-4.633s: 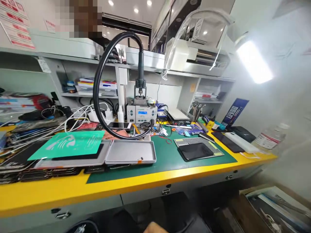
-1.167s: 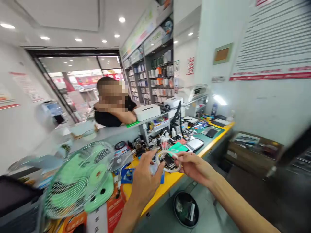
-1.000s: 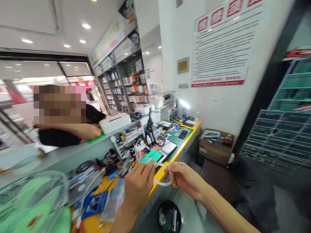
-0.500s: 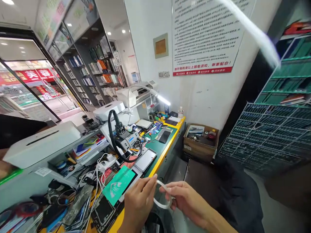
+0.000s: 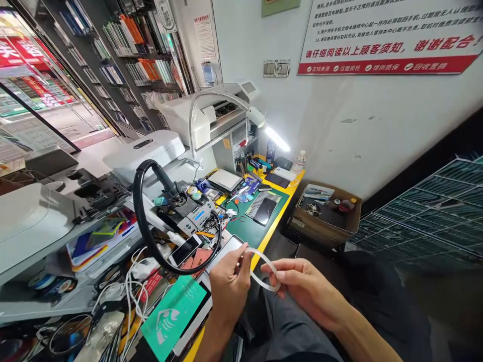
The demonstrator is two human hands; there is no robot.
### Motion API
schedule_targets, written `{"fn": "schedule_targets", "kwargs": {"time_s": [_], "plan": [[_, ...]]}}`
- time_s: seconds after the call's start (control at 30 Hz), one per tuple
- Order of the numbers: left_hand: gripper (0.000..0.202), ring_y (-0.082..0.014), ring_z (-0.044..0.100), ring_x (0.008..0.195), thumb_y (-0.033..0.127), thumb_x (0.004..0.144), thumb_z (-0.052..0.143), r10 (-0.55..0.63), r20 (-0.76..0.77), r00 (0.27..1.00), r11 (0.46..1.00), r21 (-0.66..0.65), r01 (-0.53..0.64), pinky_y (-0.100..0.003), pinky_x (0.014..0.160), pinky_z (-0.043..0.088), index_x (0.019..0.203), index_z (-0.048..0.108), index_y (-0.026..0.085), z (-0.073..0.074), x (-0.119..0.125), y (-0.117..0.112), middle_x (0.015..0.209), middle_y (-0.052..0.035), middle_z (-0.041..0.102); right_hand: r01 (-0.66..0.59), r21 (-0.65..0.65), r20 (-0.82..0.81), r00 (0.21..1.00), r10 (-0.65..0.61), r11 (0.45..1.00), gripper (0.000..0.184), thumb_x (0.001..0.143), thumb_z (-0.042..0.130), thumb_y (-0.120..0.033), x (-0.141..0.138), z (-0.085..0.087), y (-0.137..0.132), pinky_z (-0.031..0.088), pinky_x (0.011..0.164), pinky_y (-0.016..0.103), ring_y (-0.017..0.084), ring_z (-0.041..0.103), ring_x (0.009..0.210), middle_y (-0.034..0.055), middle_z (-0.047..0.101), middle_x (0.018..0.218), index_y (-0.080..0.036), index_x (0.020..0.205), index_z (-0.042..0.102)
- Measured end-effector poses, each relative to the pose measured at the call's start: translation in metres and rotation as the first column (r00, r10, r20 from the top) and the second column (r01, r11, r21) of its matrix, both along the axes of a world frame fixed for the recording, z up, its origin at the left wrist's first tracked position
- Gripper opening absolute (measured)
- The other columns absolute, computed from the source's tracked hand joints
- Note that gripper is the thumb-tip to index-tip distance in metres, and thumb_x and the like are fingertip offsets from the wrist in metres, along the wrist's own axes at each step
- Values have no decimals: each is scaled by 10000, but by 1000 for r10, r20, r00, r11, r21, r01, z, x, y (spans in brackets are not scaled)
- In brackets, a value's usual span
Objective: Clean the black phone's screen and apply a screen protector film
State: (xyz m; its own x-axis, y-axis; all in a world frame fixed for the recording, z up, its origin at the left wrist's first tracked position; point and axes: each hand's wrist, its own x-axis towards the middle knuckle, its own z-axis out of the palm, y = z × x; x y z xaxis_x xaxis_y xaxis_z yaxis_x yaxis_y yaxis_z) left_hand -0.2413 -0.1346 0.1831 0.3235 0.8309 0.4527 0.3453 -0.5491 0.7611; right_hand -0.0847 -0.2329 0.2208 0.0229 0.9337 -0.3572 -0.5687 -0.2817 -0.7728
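A thin white ring [image 5: 267, 260], which looks like a narrow roll of tape, is held in the air between my two hands, above my lap. My left hand [image 5: 231, 281] pinches its left side between thumb and fingers. On the right side, my right hand [image 5: 307, 285] grips it with the thumb on top and the fingers beneath. Just beyond my left hand lies a pale tablet-like panel [image 5: 229, 247] on the bench. A green printed packet [image 5: 175, 311] rests on a white-edged device to the left of my left wrist.
A black hose loop [image 5: 141, 221] arches over the bench beside a soldering station [image 5: 199, 215]. Tangled white cables [image 5: 130, 286] lie at left. A lit lamp [image 5: 277, 139] stands over the green mat [image 5: 245, 229], which holds a phone [image 5: 265, 211]. A cardboard box [image 5: 328, 221] stands at right.
The view has tilted down and come nearer the bench. Both hands still hold the white ring, with my left-hand fingers now pinched more tightly at its edge.
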Motion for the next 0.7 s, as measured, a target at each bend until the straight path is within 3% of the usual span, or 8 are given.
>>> {"fn": "schedule_targets", "kwargs": {"time_s": [0.13,0.27,0.5,0.7], "plan": [[255,-136,703,606,356,955,629,71,-11,997,981,-178,-72,-214,572,567,1010,796,171,5,23,18,784,-25,800,-16,-4,-20,1000,16,1000,328,770,812,-339,23,0,28,418,665,228,130,523,756,64,637,799,-133,1025,815],[283,-138,676,578,390,950,620,178,-33,984,949,-258,-180,-222,553,548,982,807,182,4,48,41,750,-19,790,-94,-14,-49,994,94,995,338,772,814,-361,53,-8,67,418,655,221,125,518,746,59,627,779,-132,1021,814],[257,-137,683,607,376,931,627,403,-68,913,879,-250,-406,-220,608,553,977,806,196,4,114,85,782,-23,792,-350,-21,-79,935,347,937,322,793,808,-396,137,-20,158,415,645,214,116,516,720,51,623,773,-134,979,814],[245,-148,724,669,369,923,641,568,-117,814,789,-204,-580,-216,665,571,952,798,183,20,161,92,833,-39,805,-542,-16,-111,836,537,840,353,795,806,-447,193,-8,208,396,625,208,124,489,728,45,594,755,-123,936,810]]}}
